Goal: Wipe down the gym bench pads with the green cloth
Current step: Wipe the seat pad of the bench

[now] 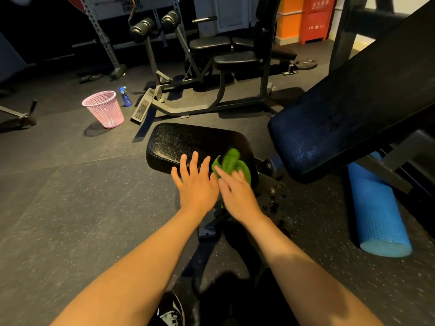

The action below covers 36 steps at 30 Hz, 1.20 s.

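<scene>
Seemingly midway: left hand (196, 184) spread flat on the seat pad (188, 140), right hand (237, 196) pressing the green cloth (231, 161) flat-fingered at its four-o'clock edge, back pad (329, 137) likely next.

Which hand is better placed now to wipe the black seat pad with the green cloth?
Right. The right hand presses on the green cloth on the seat pad; the left hand lies flat beside it, holding nothing.
</scene>
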Motion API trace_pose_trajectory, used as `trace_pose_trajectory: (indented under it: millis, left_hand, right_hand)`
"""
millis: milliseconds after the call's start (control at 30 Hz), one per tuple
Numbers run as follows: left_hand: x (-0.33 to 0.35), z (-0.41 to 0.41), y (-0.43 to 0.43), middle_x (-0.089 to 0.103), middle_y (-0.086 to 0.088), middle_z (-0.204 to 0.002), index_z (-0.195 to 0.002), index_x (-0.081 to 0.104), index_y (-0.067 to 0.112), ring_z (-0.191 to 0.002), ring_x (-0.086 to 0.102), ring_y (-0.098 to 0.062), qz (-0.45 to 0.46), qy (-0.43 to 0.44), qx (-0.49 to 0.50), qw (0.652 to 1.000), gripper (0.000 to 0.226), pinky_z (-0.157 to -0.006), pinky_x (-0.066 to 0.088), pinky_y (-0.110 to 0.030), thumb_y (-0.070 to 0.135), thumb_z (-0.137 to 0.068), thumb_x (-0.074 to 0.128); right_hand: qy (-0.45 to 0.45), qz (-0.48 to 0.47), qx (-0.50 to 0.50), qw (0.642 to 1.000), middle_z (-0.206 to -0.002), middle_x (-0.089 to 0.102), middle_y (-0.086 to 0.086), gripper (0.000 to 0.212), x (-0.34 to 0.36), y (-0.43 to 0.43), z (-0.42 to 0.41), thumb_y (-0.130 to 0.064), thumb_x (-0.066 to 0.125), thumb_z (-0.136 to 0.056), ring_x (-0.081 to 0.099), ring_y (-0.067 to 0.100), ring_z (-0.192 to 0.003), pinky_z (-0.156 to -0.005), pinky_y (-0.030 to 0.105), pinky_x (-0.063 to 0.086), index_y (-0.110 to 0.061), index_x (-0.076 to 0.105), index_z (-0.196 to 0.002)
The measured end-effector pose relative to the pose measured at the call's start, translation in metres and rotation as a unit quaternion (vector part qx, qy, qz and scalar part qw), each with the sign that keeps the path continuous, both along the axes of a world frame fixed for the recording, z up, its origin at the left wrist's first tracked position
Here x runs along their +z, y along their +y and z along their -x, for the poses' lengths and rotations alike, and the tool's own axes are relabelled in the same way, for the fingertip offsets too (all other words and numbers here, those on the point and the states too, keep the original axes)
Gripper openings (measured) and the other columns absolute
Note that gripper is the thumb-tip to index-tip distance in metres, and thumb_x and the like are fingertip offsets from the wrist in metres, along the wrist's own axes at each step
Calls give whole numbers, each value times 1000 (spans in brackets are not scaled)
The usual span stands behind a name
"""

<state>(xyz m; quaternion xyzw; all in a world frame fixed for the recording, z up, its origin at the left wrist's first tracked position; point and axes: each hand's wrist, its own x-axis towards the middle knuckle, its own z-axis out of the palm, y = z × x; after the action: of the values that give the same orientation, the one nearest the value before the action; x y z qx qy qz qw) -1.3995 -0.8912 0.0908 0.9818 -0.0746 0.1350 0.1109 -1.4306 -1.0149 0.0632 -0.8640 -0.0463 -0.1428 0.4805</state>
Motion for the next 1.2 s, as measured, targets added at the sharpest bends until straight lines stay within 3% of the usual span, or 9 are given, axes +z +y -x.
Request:
trace_pose_trajectory:
  millis: [67,200,300,467,667,733,800,1033,1200]
  left_hand:
    - [2,-2,4,25,-4,-164,-154,35,28,-152,7,-29,-22,-18,-5,1000,53,-121,-4,-56,40,-103,39]
    - [8,-15,17,50,-4,-148,-145,52,22,-137,35,-30,-53,-75,-25,995,50,-120,8,-57,43,-100,44]
    - [10,-23,22,56,-7,-139,-140,58,19,-127,40,-31,-64,-90,-47,993,50,-116,22,-58,43,-97,49]
    - [11,-23,20,50,-7,-142,-143,54,20,-127,36,-32,-81,-74,-43,993,53,-114,24,-55,44,-97,42]
    - [32,-45,19,47,-1,-151,-138,56,26,-123,40,-29,-136,-50,-47,988,49,-103,27,-48,44,-96,37]
    - [42,-59,19,36,-2,-159,-148,44,28,-132,33,-28,-150,-15,-44,988,53,-105,23,-48,46,-98,35]
    - [47,-66,18,27,-5,-163,-154,33,28,-140,25,-30,-147,14,-30,989,58,-110,18,-52,49,-99,33]
    - [37,-70,13,30,-9,-162,-153,38,27,-144,27,-32,-182,-18,-14,983,59,-114,15,-55,49,-99,27]
    - [41,-72,11,30,-9,-162,-150,39,24,-141,28,-33,-206,0,-12,979,60,-113,16,-55,48,-97,26]
  right_hand:
    - [-15,44,16,999,-151,44,9,43,3,6,-17,-19,40,-106,33,25,-141,-121,39,21,-22,44,-149]
    - [37,78,14,996,-141,51,9,48,4,-16,-47,-16,37,-105,44,27,-129,-110,42,37,-31,40,-151]
    - [100,41,-44,993,-141,47,15,52,2,-44,-70,-7,34,-103,45,32,-130,-108,34,36,-26,41,-151]
    - [157,36,-112,981,-147,42,18,51,4,-45,-83,-10,34,-103,39,35,-136,-112,36,31,-20,37,-153]
    - [54,88,69,992,-149,44,16,53,25,0,-90,-12,38,-105,39,31,-138,-115,43,33,-29,32,-155]
    - [55,90,72,992,-151,43,15,59,24,-6,-99,-15,37,-105,40,29,-138,-114,45,34,-37,19,-157]
    - [88,79,28,993,-138,52,16,63,16,-23,-109,-15,36,-105,52,28,-122,-105,45,43,-42,11,-157]
    - [211,57,-124,968,-155,37,15,55,11,-51,-148,-13,30,-102,38,37,-139,-114,41,31,-26,29,-156]
    - [130,46,35,990,-149,47,13,49,44,4,-187,-12,37,-103,43,30,-136,-114,42,34,-31,46,-147]
